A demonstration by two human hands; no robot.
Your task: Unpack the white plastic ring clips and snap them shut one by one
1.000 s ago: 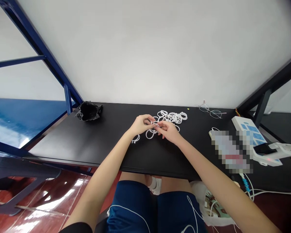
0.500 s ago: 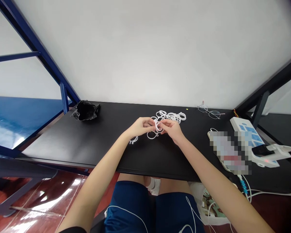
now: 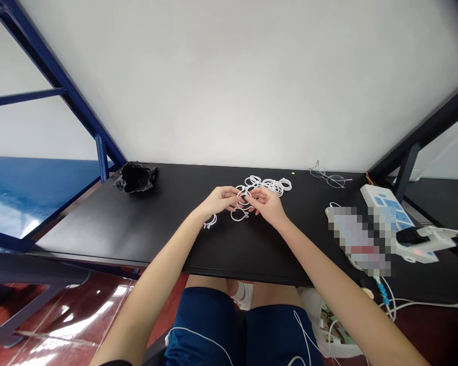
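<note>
Between my two hands is a white ring-shaped loop (image 3: 245,205), pinched from both sides above the black table. My left hand (image 3: 222,200) has thumb and fingers closed on its left edge. On the opposite edge, my right hand (image 3: 267,204) grips it in the same way. Just below lies another white loop (image 3: 238,215) with a small knot-like end. Behind my right hand spreads a pile of white loops (image 3: 277,186). A few more loops (image 3: 210,221) lie by my left wrist, partly covered by it.
A crumpled black plastic bag (image 3: 136,178) stands open at the table's back left. Eyeglasses (image 3: 330,177) rest at the back right. Nearer on the right are a blurred-out phone (image 3: 354,239), a white power strip (image 3: 385,203) and cables (image 3: 423,303). A white wall (image 3: 229,101) rises behind.
The loop between my hands has turned and now shows as a rounder, more open ring. My fingers have shifted slightly apart around it. The pile has stayed put.
</note>
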